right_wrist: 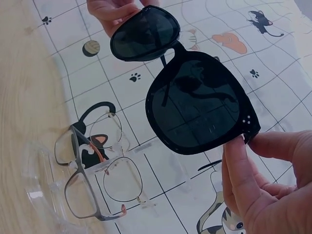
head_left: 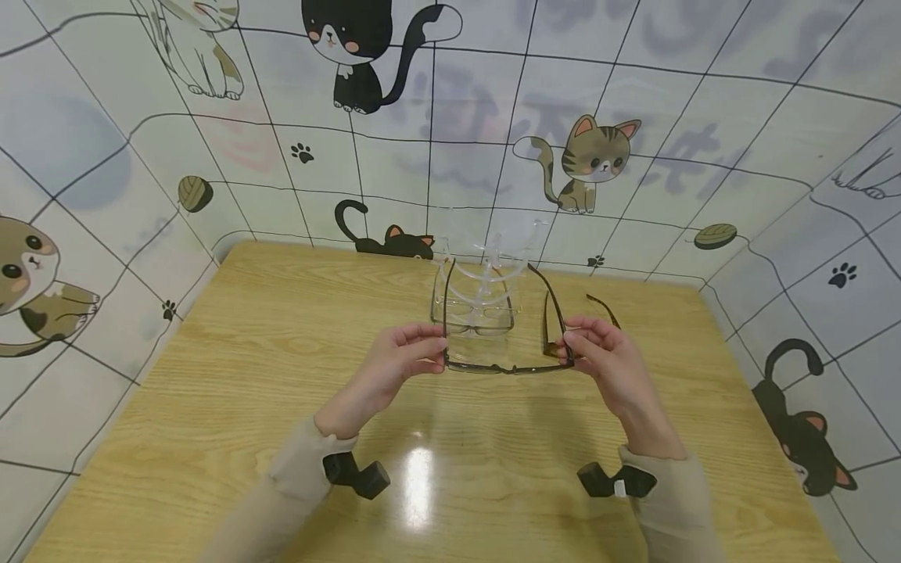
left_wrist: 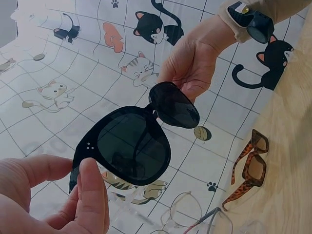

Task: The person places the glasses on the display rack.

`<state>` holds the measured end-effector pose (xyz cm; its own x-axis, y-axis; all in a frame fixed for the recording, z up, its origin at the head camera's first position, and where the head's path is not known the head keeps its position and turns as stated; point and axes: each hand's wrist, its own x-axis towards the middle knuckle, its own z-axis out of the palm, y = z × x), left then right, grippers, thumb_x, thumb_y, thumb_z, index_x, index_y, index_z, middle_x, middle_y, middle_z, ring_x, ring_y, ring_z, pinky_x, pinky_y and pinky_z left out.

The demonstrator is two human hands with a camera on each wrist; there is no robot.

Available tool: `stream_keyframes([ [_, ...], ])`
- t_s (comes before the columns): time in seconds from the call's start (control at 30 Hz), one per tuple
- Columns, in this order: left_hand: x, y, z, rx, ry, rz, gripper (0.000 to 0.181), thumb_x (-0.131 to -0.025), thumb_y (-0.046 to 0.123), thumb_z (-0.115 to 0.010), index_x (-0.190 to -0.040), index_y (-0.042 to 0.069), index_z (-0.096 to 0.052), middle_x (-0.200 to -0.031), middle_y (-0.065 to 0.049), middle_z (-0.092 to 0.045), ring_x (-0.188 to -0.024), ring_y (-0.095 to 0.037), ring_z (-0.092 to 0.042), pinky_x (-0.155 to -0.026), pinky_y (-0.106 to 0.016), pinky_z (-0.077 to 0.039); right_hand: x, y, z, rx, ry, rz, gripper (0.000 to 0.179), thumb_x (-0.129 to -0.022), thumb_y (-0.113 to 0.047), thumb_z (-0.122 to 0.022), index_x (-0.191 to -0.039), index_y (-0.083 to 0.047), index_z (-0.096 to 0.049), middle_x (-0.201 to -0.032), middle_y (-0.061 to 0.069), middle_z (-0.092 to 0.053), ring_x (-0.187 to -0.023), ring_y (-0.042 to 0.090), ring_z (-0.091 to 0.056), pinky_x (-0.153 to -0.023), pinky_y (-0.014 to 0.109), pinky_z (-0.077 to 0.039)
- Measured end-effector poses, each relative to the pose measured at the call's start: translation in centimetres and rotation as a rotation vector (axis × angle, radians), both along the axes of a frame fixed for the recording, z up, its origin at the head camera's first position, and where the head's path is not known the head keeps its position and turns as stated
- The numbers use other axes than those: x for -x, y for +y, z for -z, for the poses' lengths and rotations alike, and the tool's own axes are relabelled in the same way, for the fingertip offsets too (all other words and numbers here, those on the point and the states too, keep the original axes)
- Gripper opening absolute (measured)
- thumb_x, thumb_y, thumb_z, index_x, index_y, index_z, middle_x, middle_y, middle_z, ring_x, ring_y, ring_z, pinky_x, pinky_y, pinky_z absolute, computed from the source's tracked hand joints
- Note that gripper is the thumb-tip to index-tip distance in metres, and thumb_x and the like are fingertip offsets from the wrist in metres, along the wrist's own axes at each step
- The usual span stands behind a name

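Black sunglasses [head_left: 496,368] with large dark lenses are held up above the table, their temples unfolded and pointing away from me. My left hand [head_left: 394,363] pinches the left hinge corner between thumb and fingers. At the opposite corner my right hand [head_left: 605,360] pinches the frame the same way. Both wrist views show the dark lenses and three small dots near the hinge. Just beyond stands a clear plastic glasses stand [head_left: 486,274]. It carries grey-framed glasses [right_wrist: 80,183] and thin wire-rimmed glasses [right_wrist: 123,179].
Tortoiseshell sunglasses [left_wrist: 254,165] lie on the wooden table [head_left: 281,313] beside the stand, partly behind my right hand. A cat-patterned cloth wall [head_left: 479,172] closes off the back and both sides. Each wrist wears a black camera [head_left: 357,475].
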<state>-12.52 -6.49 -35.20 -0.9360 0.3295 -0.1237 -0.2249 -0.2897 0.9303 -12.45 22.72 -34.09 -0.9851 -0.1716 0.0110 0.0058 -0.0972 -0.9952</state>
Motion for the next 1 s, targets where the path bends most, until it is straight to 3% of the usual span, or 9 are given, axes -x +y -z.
stream_keyframes([
  [0.37, 2.7, -0.1, -0.9, -0.020, -0.041, -0.063, 0.010, -0.090, -0.002, -0.057, -0.092, 0.005, -0.064, -0.074, 0.000, -0.063, -0.065, -0.010, -0.060, -0.066, -0.022, -0.055, 3.5, -0.5, -1.0, 0.016, -0.033, 0.013, 0.009, -0.093, -0.006, -0.057, -0.103, -0.006, -0.056, -0.083, -0.001, -0.066, -0.074, 0.010, -0.062, -0.069, 0.023, -0.054],
  [0.5, 4.0, 0.0, -0.9, -0.028, -0.056, -0.095, 0.010, -0.091, -0.001, -0.056, -0.099, 0.000, -0.061, -0.073, 0.000, -0.063, -0.064, -0.009, -0.060, -0.065, -0.021, -0.055, 4.9, -0.7, -1.2, 0.013, -0.058, 0.005, 0.015, -0.094, -0.007, -0.056, -0.107, 0.000, -0.052, -0.084, 0.000, -0.066, -0.076, 0.011, -0.062, -0.073, 0.024, -0.054],
  [0.7, 6.0, 0.0, -1.0, -0.037, -0.055, -0.132, 0.030, -0.092, 0.000, -0.054, -0.119, -0.014, -0.051, -0.072, 0.001, -0.062, -0.061, -0.008, -0.059, -0.063, -0.018, -0.054, 6.5, -1.1, -1.5, 0.010, -0.092, 0.028, 0.016, -0.094, -0.008, -0.057, -0.108, -0.001, -0.053, -0.086, -0.001, -0.065, -0.078, 0.011, -0.062, -0.076, 0.023, -0.053],
  [0.9, 7.4, 0.0, -1.0, -0.063, -0.090, -0.188, 0.013, -0.091, 0.000, -0.057, -0.104, -0.001, -0.061, -0.072, 0.000, -0.062, -0.061, -0.009, -0.059, -0.063, -0.018, -0.053, 8.0, -1.6, -1.8, -0.026, -0.104, 0.056, 0.018, -0.094, -0.009, -0.056, -0.110, -0.002, -0.052, -0.088, 0.000, -0.064, -0.081, 0.012, -0.062, -0.077, 0.022, -0.053],
  [1.0, 8.0, 0.1, -0.9, -0.066, -0.099, -0.213, 0.016, -0.091, 0.000, -0.058, -0.106, -0.003, -0.060, -0.072, 0.000, -0.061, -0.061, -0.009, -0.058, -0.062, -0.017, -0.053, 8.7, -1.8, -1.9, -0.040, -0.119, 0.073, 0.023, -0.094, -0.010, -0.057, -0.113, 0.000, -0.051, -0.090, 0.001, -0.064, -0.083, 0.013, -0.062, -0.077, 0.021, -0.053],
])
